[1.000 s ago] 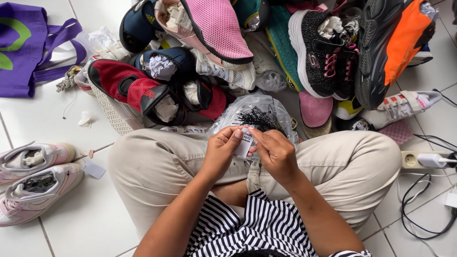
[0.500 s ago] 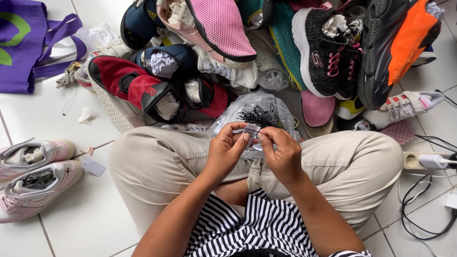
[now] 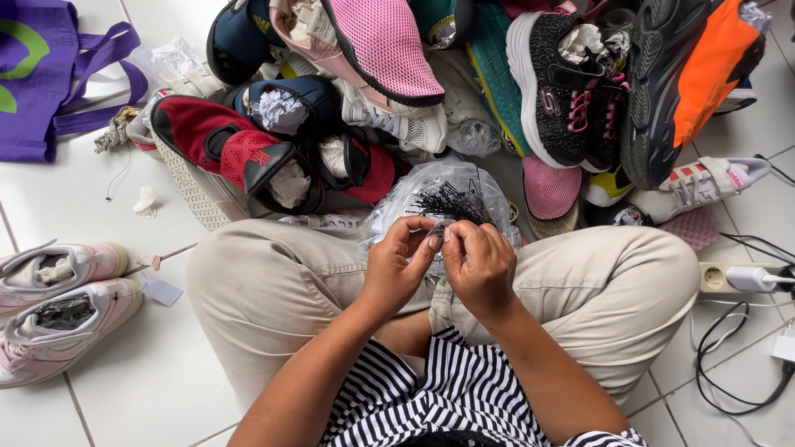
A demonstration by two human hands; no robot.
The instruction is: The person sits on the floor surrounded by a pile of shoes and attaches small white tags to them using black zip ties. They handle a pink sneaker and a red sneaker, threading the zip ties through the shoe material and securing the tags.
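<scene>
I sit cross-legged on a white tiled floor in beige trousers and a striped top. A clear plastic bag (image 3: 447, 194) holding a tangle of thin black fasteners (image 3: 451, 203) rests on my lap. My left hand (image 3: 399, 266) and my right hand (image 3: 479, 263) meet above my knees at the bag's near edge. The fingertips of both pinch a small pale piece between them, with the bag's plastic just behind. What exactly is pinched is too small to tell.
A heap of sneakers fills the floor ahead: a red shoe (image 3: 232, 153), a pink mesh shoe (image 3: 385, 45), a black and pink shoe (image 3: 563, 83), an orange and black shoe (image 3: 687, 74). A pale pink pair (image 3: 58, 310) lies left. A purple bag (image 3: 41, 74) sits far left. A power strip (image 3: 737, 277) with cables lies right.
Both hands have stayed at the bag, fingers shifting slightly as they work the small piece. The view has drifted a little; nothing else moved.
</scene>
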